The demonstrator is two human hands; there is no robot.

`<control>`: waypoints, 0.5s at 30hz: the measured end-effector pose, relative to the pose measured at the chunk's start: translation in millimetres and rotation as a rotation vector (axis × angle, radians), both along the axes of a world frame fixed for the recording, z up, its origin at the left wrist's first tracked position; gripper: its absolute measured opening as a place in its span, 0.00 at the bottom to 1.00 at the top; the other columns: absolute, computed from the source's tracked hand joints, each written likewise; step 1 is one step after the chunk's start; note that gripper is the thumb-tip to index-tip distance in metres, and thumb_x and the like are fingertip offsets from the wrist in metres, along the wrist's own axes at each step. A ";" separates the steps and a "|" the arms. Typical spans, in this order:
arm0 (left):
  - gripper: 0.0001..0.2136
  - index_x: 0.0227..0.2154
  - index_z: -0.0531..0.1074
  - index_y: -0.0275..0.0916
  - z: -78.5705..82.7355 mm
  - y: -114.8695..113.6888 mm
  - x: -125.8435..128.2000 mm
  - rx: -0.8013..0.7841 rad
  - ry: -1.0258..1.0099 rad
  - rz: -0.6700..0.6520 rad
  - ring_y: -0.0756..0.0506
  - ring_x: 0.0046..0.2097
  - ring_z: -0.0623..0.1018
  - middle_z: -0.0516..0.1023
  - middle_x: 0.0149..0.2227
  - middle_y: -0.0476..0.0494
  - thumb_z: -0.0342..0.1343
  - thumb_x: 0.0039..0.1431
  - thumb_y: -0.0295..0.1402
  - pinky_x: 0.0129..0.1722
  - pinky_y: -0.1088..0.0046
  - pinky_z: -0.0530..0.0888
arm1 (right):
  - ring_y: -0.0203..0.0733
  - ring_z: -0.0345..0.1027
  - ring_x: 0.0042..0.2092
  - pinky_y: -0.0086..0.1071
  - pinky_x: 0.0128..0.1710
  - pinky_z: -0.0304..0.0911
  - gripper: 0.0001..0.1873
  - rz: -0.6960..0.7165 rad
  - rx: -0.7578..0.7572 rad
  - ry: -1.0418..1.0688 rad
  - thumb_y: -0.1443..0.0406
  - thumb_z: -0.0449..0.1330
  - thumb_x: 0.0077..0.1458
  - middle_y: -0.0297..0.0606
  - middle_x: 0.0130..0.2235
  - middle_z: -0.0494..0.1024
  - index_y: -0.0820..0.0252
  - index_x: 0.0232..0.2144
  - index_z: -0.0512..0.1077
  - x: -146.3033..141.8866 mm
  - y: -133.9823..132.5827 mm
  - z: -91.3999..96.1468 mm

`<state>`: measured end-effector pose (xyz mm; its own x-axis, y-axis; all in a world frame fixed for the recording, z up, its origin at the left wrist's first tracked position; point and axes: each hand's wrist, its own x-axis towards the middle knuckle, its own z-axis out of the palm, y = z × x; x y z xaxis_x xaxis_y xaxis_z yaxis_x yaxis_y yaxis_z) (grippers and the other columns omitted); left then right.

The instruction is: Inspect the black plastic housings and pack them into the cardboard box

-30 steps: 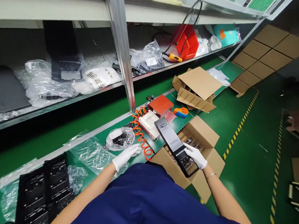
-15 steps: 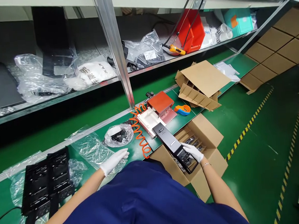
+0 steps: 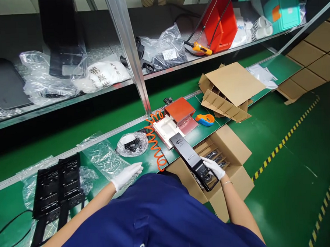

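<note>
My right hand (image 3: 213,167), in a white glove, grips the near end of a long black panel (image 3: 189,157) with cut-outs at that end. The panel slants over an open cardboard box (image 3: 238,178) with dividers inside, and its far end reaches the white and red fixture (image 3: 167,130). My left hand (image 3: 127,175), also gloved, is stretched out flat and holds nothing. It hovers by a clear plastic bag (image 3: 104,158) on the green bench. Beyond it lies a plastic bag of small black parts (image 3: 133,144).
Black frame parts (image 3: 58,190) lie at the left of the bench. A coiled orange hose (image 3: 155,146), a blue and orange tape ring (image 3: 205,120) and folded cardboard (image 3: 235,86) are farther along. A metal post (image 3: 130,51) rises to the shelf, where a red bin (image 3: 220,24) stands.
The camera view has shifted slightly, so the shelf and bench appear a little moved. Both hands keep nearly the same pose, and the black panel stays in my right hand.
</note>
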<state>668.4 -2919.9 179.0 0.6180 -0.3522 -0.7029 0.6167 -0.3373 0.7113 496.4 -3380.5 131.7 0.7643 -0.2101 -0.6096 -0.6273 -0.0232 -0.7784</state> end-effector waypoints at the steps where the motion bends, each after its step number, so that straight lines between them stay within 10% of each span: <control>1: 0.39 0.46 0.78 0.39 1.6 -1.2 -0.6 0.000 0.002 0.009 0.27 0.58 0.77 0.81 0.53 0.28 0.71 0.34 0.61 0.63 0.51 0.67 | 0.50 0.75 0.46 0.37 0.39 0.71 0.41 0.003 0.003 -0.003 0.42 0.67 0.48 0.42 0.50 0.82 0.54 0.59 0.75 -0.2 -0.4 -0.2; 15: 0.29 0.41 0.79 0.45 3.5 -6.7 -3.2 -0.021 0.032 0.025 0.27 0.56 0.77 0.84 0.46 0.36 0.72 0.37 0.56 0.62 0.49 0.65 | 0.59 0.68 0.62 0.48 0.63 0.62 0.44 0.016 0.025 -0.111 0.40 0.71 0.42 0.46 0.59 0.78 0.57 0.56 0.78 24.1 -1.4 -6.4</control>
<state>665.2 -2926.6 182.6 0.6044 -0.3516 -0.7149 0.6470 -0.3070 0.6980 520.4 -3381.9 125.3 0.8307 -0.1830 -0.5258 -0.5366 -0.0118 -0.8437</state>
